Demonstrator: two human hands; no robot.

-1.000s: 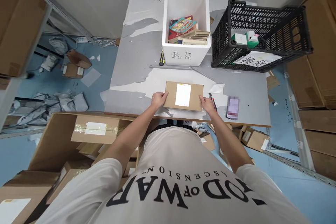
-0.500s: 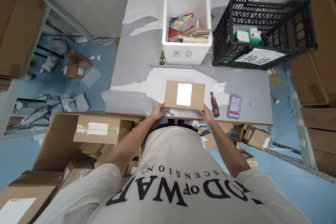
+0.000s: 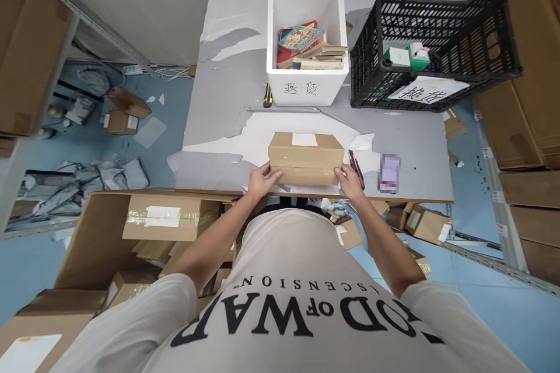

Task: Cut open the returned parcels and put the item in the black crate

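— On the near edge of the bench [image 3: 219, 122], what is seen from the head camera?

— A cardboard box [image 3: 305, 158] is held tipped up on its near edge, so that its taped side is turned toward the person and its white label [image 3: 304, 139] is seen on the upper face. The left hand [image 3: 261, 180] is closed on the box's near left corner, fingers curled against the side; the right hand [image 3: 350, 179] is closed on the near right corner in the same way.

— And what is set around it?

— Just beside the right hand a red-handled utility knife [image 3: 355, 166] is laid on the bench, and a blurred phone [image 3: 388, 172] is placed a little further right. Behind the box a white foam bin [image 3: 307, 81] is stood, with books [image 3: 312, 49] stacked inside. To its right a black plastic crate [image 3: 437, 46] is perched, a paper sign [image 3: 426, 92] hung on its front, small packages [image 3: 405, 57] held within. A yellow-and-black tool [image 3: 266, 95] is laid at the bin's left foot.

— Beyond the bench?

— An open carton [image 3: 109, 233] of taped parcels [image 3: 164, 217] is seen on the floor at the person's left — crumpled grey bags [image 3: 87, 178] are scattered further off. Cardboard stacks [image 3: 525, 128] are shelved on the right.
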